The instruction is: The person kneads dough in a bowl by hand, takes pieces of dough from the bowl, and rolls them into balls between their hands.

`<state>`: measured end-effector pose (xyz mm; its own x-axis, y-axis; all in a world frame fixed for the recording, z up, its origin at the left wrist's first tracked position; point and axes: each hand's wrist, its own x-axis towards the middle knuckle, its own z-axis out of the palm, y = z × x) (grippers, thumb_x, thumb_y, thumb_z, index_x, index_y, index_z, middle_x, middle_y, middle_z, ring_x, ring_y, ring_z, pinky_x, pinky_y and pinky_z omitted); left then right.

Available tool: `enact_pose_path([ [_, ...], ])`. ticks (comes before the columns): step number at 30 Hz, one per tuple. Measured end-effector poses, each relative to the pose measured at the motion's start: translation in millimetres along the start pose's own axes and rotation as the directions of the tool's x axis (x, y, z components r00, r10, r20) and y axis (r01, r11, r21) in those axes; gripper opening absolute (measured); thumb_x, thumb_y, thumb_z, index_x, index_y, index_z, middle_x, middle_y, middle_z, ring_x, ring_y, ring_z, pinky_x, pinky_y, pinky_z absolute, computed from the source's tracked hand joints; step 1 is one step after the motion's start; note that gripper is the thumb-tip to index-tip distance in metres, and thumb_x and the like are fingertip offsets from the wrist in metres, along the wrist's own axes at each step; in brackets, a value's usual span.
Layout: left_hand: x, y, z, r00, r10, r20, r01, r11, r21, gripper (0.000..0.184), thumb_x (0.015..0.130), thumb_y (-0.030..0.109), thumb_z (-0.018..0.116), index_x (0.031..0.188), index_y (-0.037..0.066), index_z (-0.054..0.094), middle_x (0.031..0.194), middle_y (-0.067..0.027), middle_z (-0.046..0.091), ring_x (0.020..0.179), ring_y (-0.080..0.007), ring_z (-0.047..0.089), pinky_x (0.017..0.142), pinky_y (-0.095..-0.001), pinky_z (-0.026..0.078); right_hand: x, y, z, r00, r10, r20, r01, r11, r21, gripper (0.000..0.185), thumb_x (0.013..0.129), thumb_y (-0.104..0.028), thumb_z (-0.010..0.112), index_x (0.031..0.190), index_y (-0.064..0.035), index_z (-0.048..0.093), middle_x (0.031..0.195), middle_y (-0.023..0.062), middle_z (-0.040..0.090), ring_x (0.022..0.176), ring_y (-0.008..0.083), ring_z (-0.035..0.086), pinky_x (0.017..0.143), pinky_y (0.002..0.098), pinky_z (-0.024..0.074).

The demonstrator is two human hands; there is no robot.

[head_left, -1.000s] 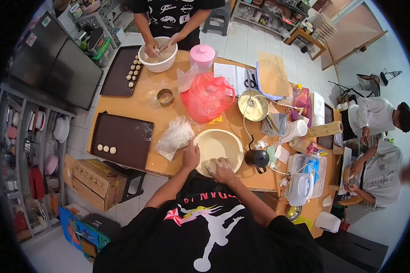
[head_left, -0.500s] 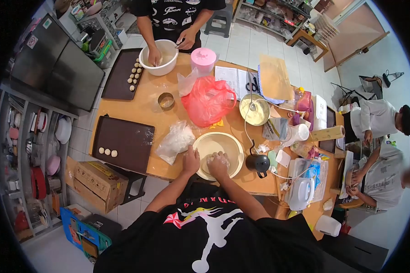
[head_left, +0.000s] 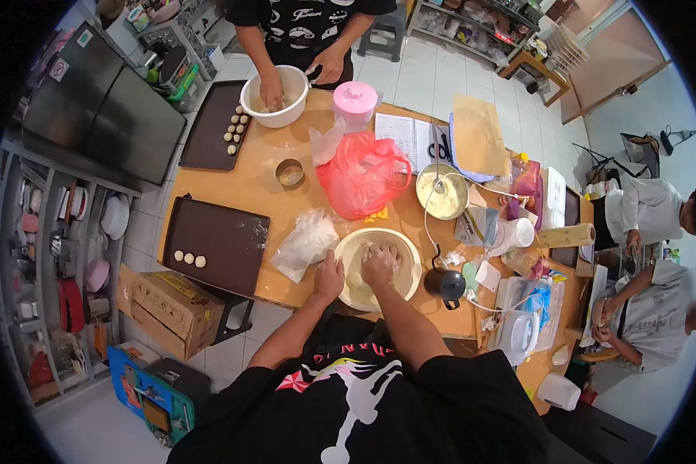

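Observation:
A wide cream mixing bowl (head_left: 414, 290) stands at the table's near edge in front of me. My left hand (head_left: 329, 277) grips its left rim, thumb up along the side. Inside, my right hand (head_left: 382, 264) lies palm down with its fingers spread and dusted with pale flour or dough. Whatever is under that palm is mostly hidden. Just left of the bowl is a clear plastic bag of white powder (head_left: 305, 246). A black gooseneck kettle (head_left: 445, 284) stands to the right.
Dark trays (head_left: 218, 241) on the left hold small dough balls (head_left: 189, 258). Across the table a person works in a white bowl (head_left: 275, 116). A red plastic bag (head_left: 363, 176), metal bowl of cream-coloured mixture (head_left: 442, 193) and pink tub (head_left: 355, 104) stand beyond mine. Two people are at right.
My right hand has gone from curled fingers to spread ones and pushed farther across the bowl. My left hand stays on the rim. The whole view has shifted slightly.

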<state>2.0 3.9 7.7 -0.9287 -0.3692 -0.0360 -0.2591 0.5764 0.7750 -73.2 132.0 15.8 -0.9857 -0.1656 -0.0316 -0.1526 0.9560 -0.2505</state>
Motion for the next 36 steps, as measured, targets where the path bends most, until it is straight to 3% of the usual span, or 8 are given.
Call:
enact_pose_path([
  [7, 10, -2, 5, 0.994, -0.108, 0.0, 0.107, 0.992, 0.061, 0.02, 0.096, 0.02, 0.051, 0.1, 0.002, 0.043, 0.075, -0.0277, 0.062, 0.074, -0.0497, 0.06, 0.065, -0.0573, 0.045, 23, 6, -9, 0.992, 0.004, 0.126, -0.025, 0.987, 0.161, 0.046, 0.097, -0.041, 0.043, 0.098, -0.0042, 0.07, 0.112, 0.0178, 0.066, 0.112, 0.0376, 0.054, 0.098, 0.0533, 0.0365],
  [10, 8, -3, 10, 0.994, -0.106, -0.039, 0.106, 0.994, 0.019, 0.021, 0.096, 0.021, 0.05, 0.103, 0.003, 0.043, 0.076, -0.028, 0.062, 0.075, -0.0499, 0.06, 0.066, -0.0582, 0.044, 49, 31, -3, 0.942, -0.047, 0.333, -0.131, 0.861, 0.492, 0.048, 0.098, -0.042, 0.039, 0.1, -0.0027, 0.067, 0.113, 0.0229, 0.064, 0.107, 0.0414, 0.057, 0.096, 0.0521, 0.0401],
  [13, 6, -2, 13, 0.993, -0.102, -0.064, 0.103, 0.994, 0.018, 0.022, 0.096, 0.022, 0.05, 0.105, 0.003, 0.043, 0.077, -0.0283, 0.063, 0.076, -0.0502, 0.06, 0.067, -0.059, 0.044, 43, 43, -3, 0.934, -0.061, 0.352, -0.052, 0.952, 0.303, 0.046, 0.097, -0.041, 0.04, 0.098, -0.0013, 0.065, 0.11, 0.025, 0.063, 0.104, 0.042, 0.058, 0.094, 0.0488, 0.0429],
  [16, 7, -3, 14, 0.989, -0.119, -0.089, 0.122, 0.992, 0.028, 0.023, 0.095, 0.022, 0.051, 0.107, 0.003, 0.044, 0.079, -0.0287, 0.063, 0.077, -0.0503, 0.06, 0.067, -0.0592, 0.044, 26, 36, -22, 0.945, -0.113, 0.308, 0.031, 0.965, 0.259, 0.032, 0.093, -0.029, 0.051, 0.101, -0.0028, 0.066, 0.103, 0.0272, 0.064, 0.101, 0.0417, 0.06, 0.088, 0.0508, 0.0472],
  [20, 6, 6, 9, 0.984, -0.144, -0.109, 0.149, 0.988, 0.041, 0.023, 0.095, 0.022, 0.052, 0.105, 0.003, 0.045, 0.08, -0.0292, 0.063, 0.077, -0.0506, 0.06, 0.067, -0.0592, 0.044, -14, 25, -64, 0.922, -0.368, 0.123, 0.304, 0.881, 0.362, 0.013, 0.081, -0.01, 0.062, 0.089, -0.0019, 0.067, 0.089, 0.0235, 0.062, 0.089, 0.041, 0.06, 0.084, 0.0492, 0.0473],
  [28, 6, 1, 17, 0.982, -0.14, -0.128, 0.14, 0.99, -0.011, 0.022, 0.094, 0.021, 0.053, 0.105, 0.003, 0.046, 0.081, -0.0305, 0.063, 0.077, -0.0521, 0.059, 0.067, -0.0599, 0.044, -66, 18, -54, 0.842, -0.459, 0.284, 0.447, 0.888, 0.111, 0.014, 0.08, -0.014, 0.063, 0.088, -0.0034, 0.066, 0.088, 0.019, 0.064, 0.086, 0.035, 0.065, 0.075, 0.0454, 0.0521],
  [34, 8, 4, 13, 0.978, -0.196, -0.077, 0.196, 0.981, -0.002, 0.024, 0.094, 0.021, 0.052, 0.108, 0.003, 0.045, 0.081, -0.0312, 0.063, 0.079, -0.0527, 0.059, 0.069, -0.0606, 0.043, -52, -13, -7, 0.873, -0.319, 0.37, 0.314, 0.946, 0.077, 0.012, 0.084, -0.013, 0.057, 0.088, -0.002, 0.061, 0.084, 0.0201, 0.065, 0.085, 0.036, 0.067, 0.075, 0.0465, 0.0534],
  [36, 6, 4, 13, 0.979, -0.181, -0.09, 0.183, 0.983, 0.01, 0.025, 0.094, 0.021, 0.052, 0.11, 0.003, 0.044, 0.08, -0.0311, 0.063, 0.079, -0.0527, 0.059, 0.069, -0.0607, 0.043, -47, -20, 2, 0.928, -0.217, 0.304, 0.19, 0.975, 0.117, 0.012, 0.084, -0.013, 0.058, 0.09, -0.0025, 0.059, 0.084, 0.0208, 0.065, 0.083, 0.0377, 0.067, 0.074, 0.0469, 0.0543],
])
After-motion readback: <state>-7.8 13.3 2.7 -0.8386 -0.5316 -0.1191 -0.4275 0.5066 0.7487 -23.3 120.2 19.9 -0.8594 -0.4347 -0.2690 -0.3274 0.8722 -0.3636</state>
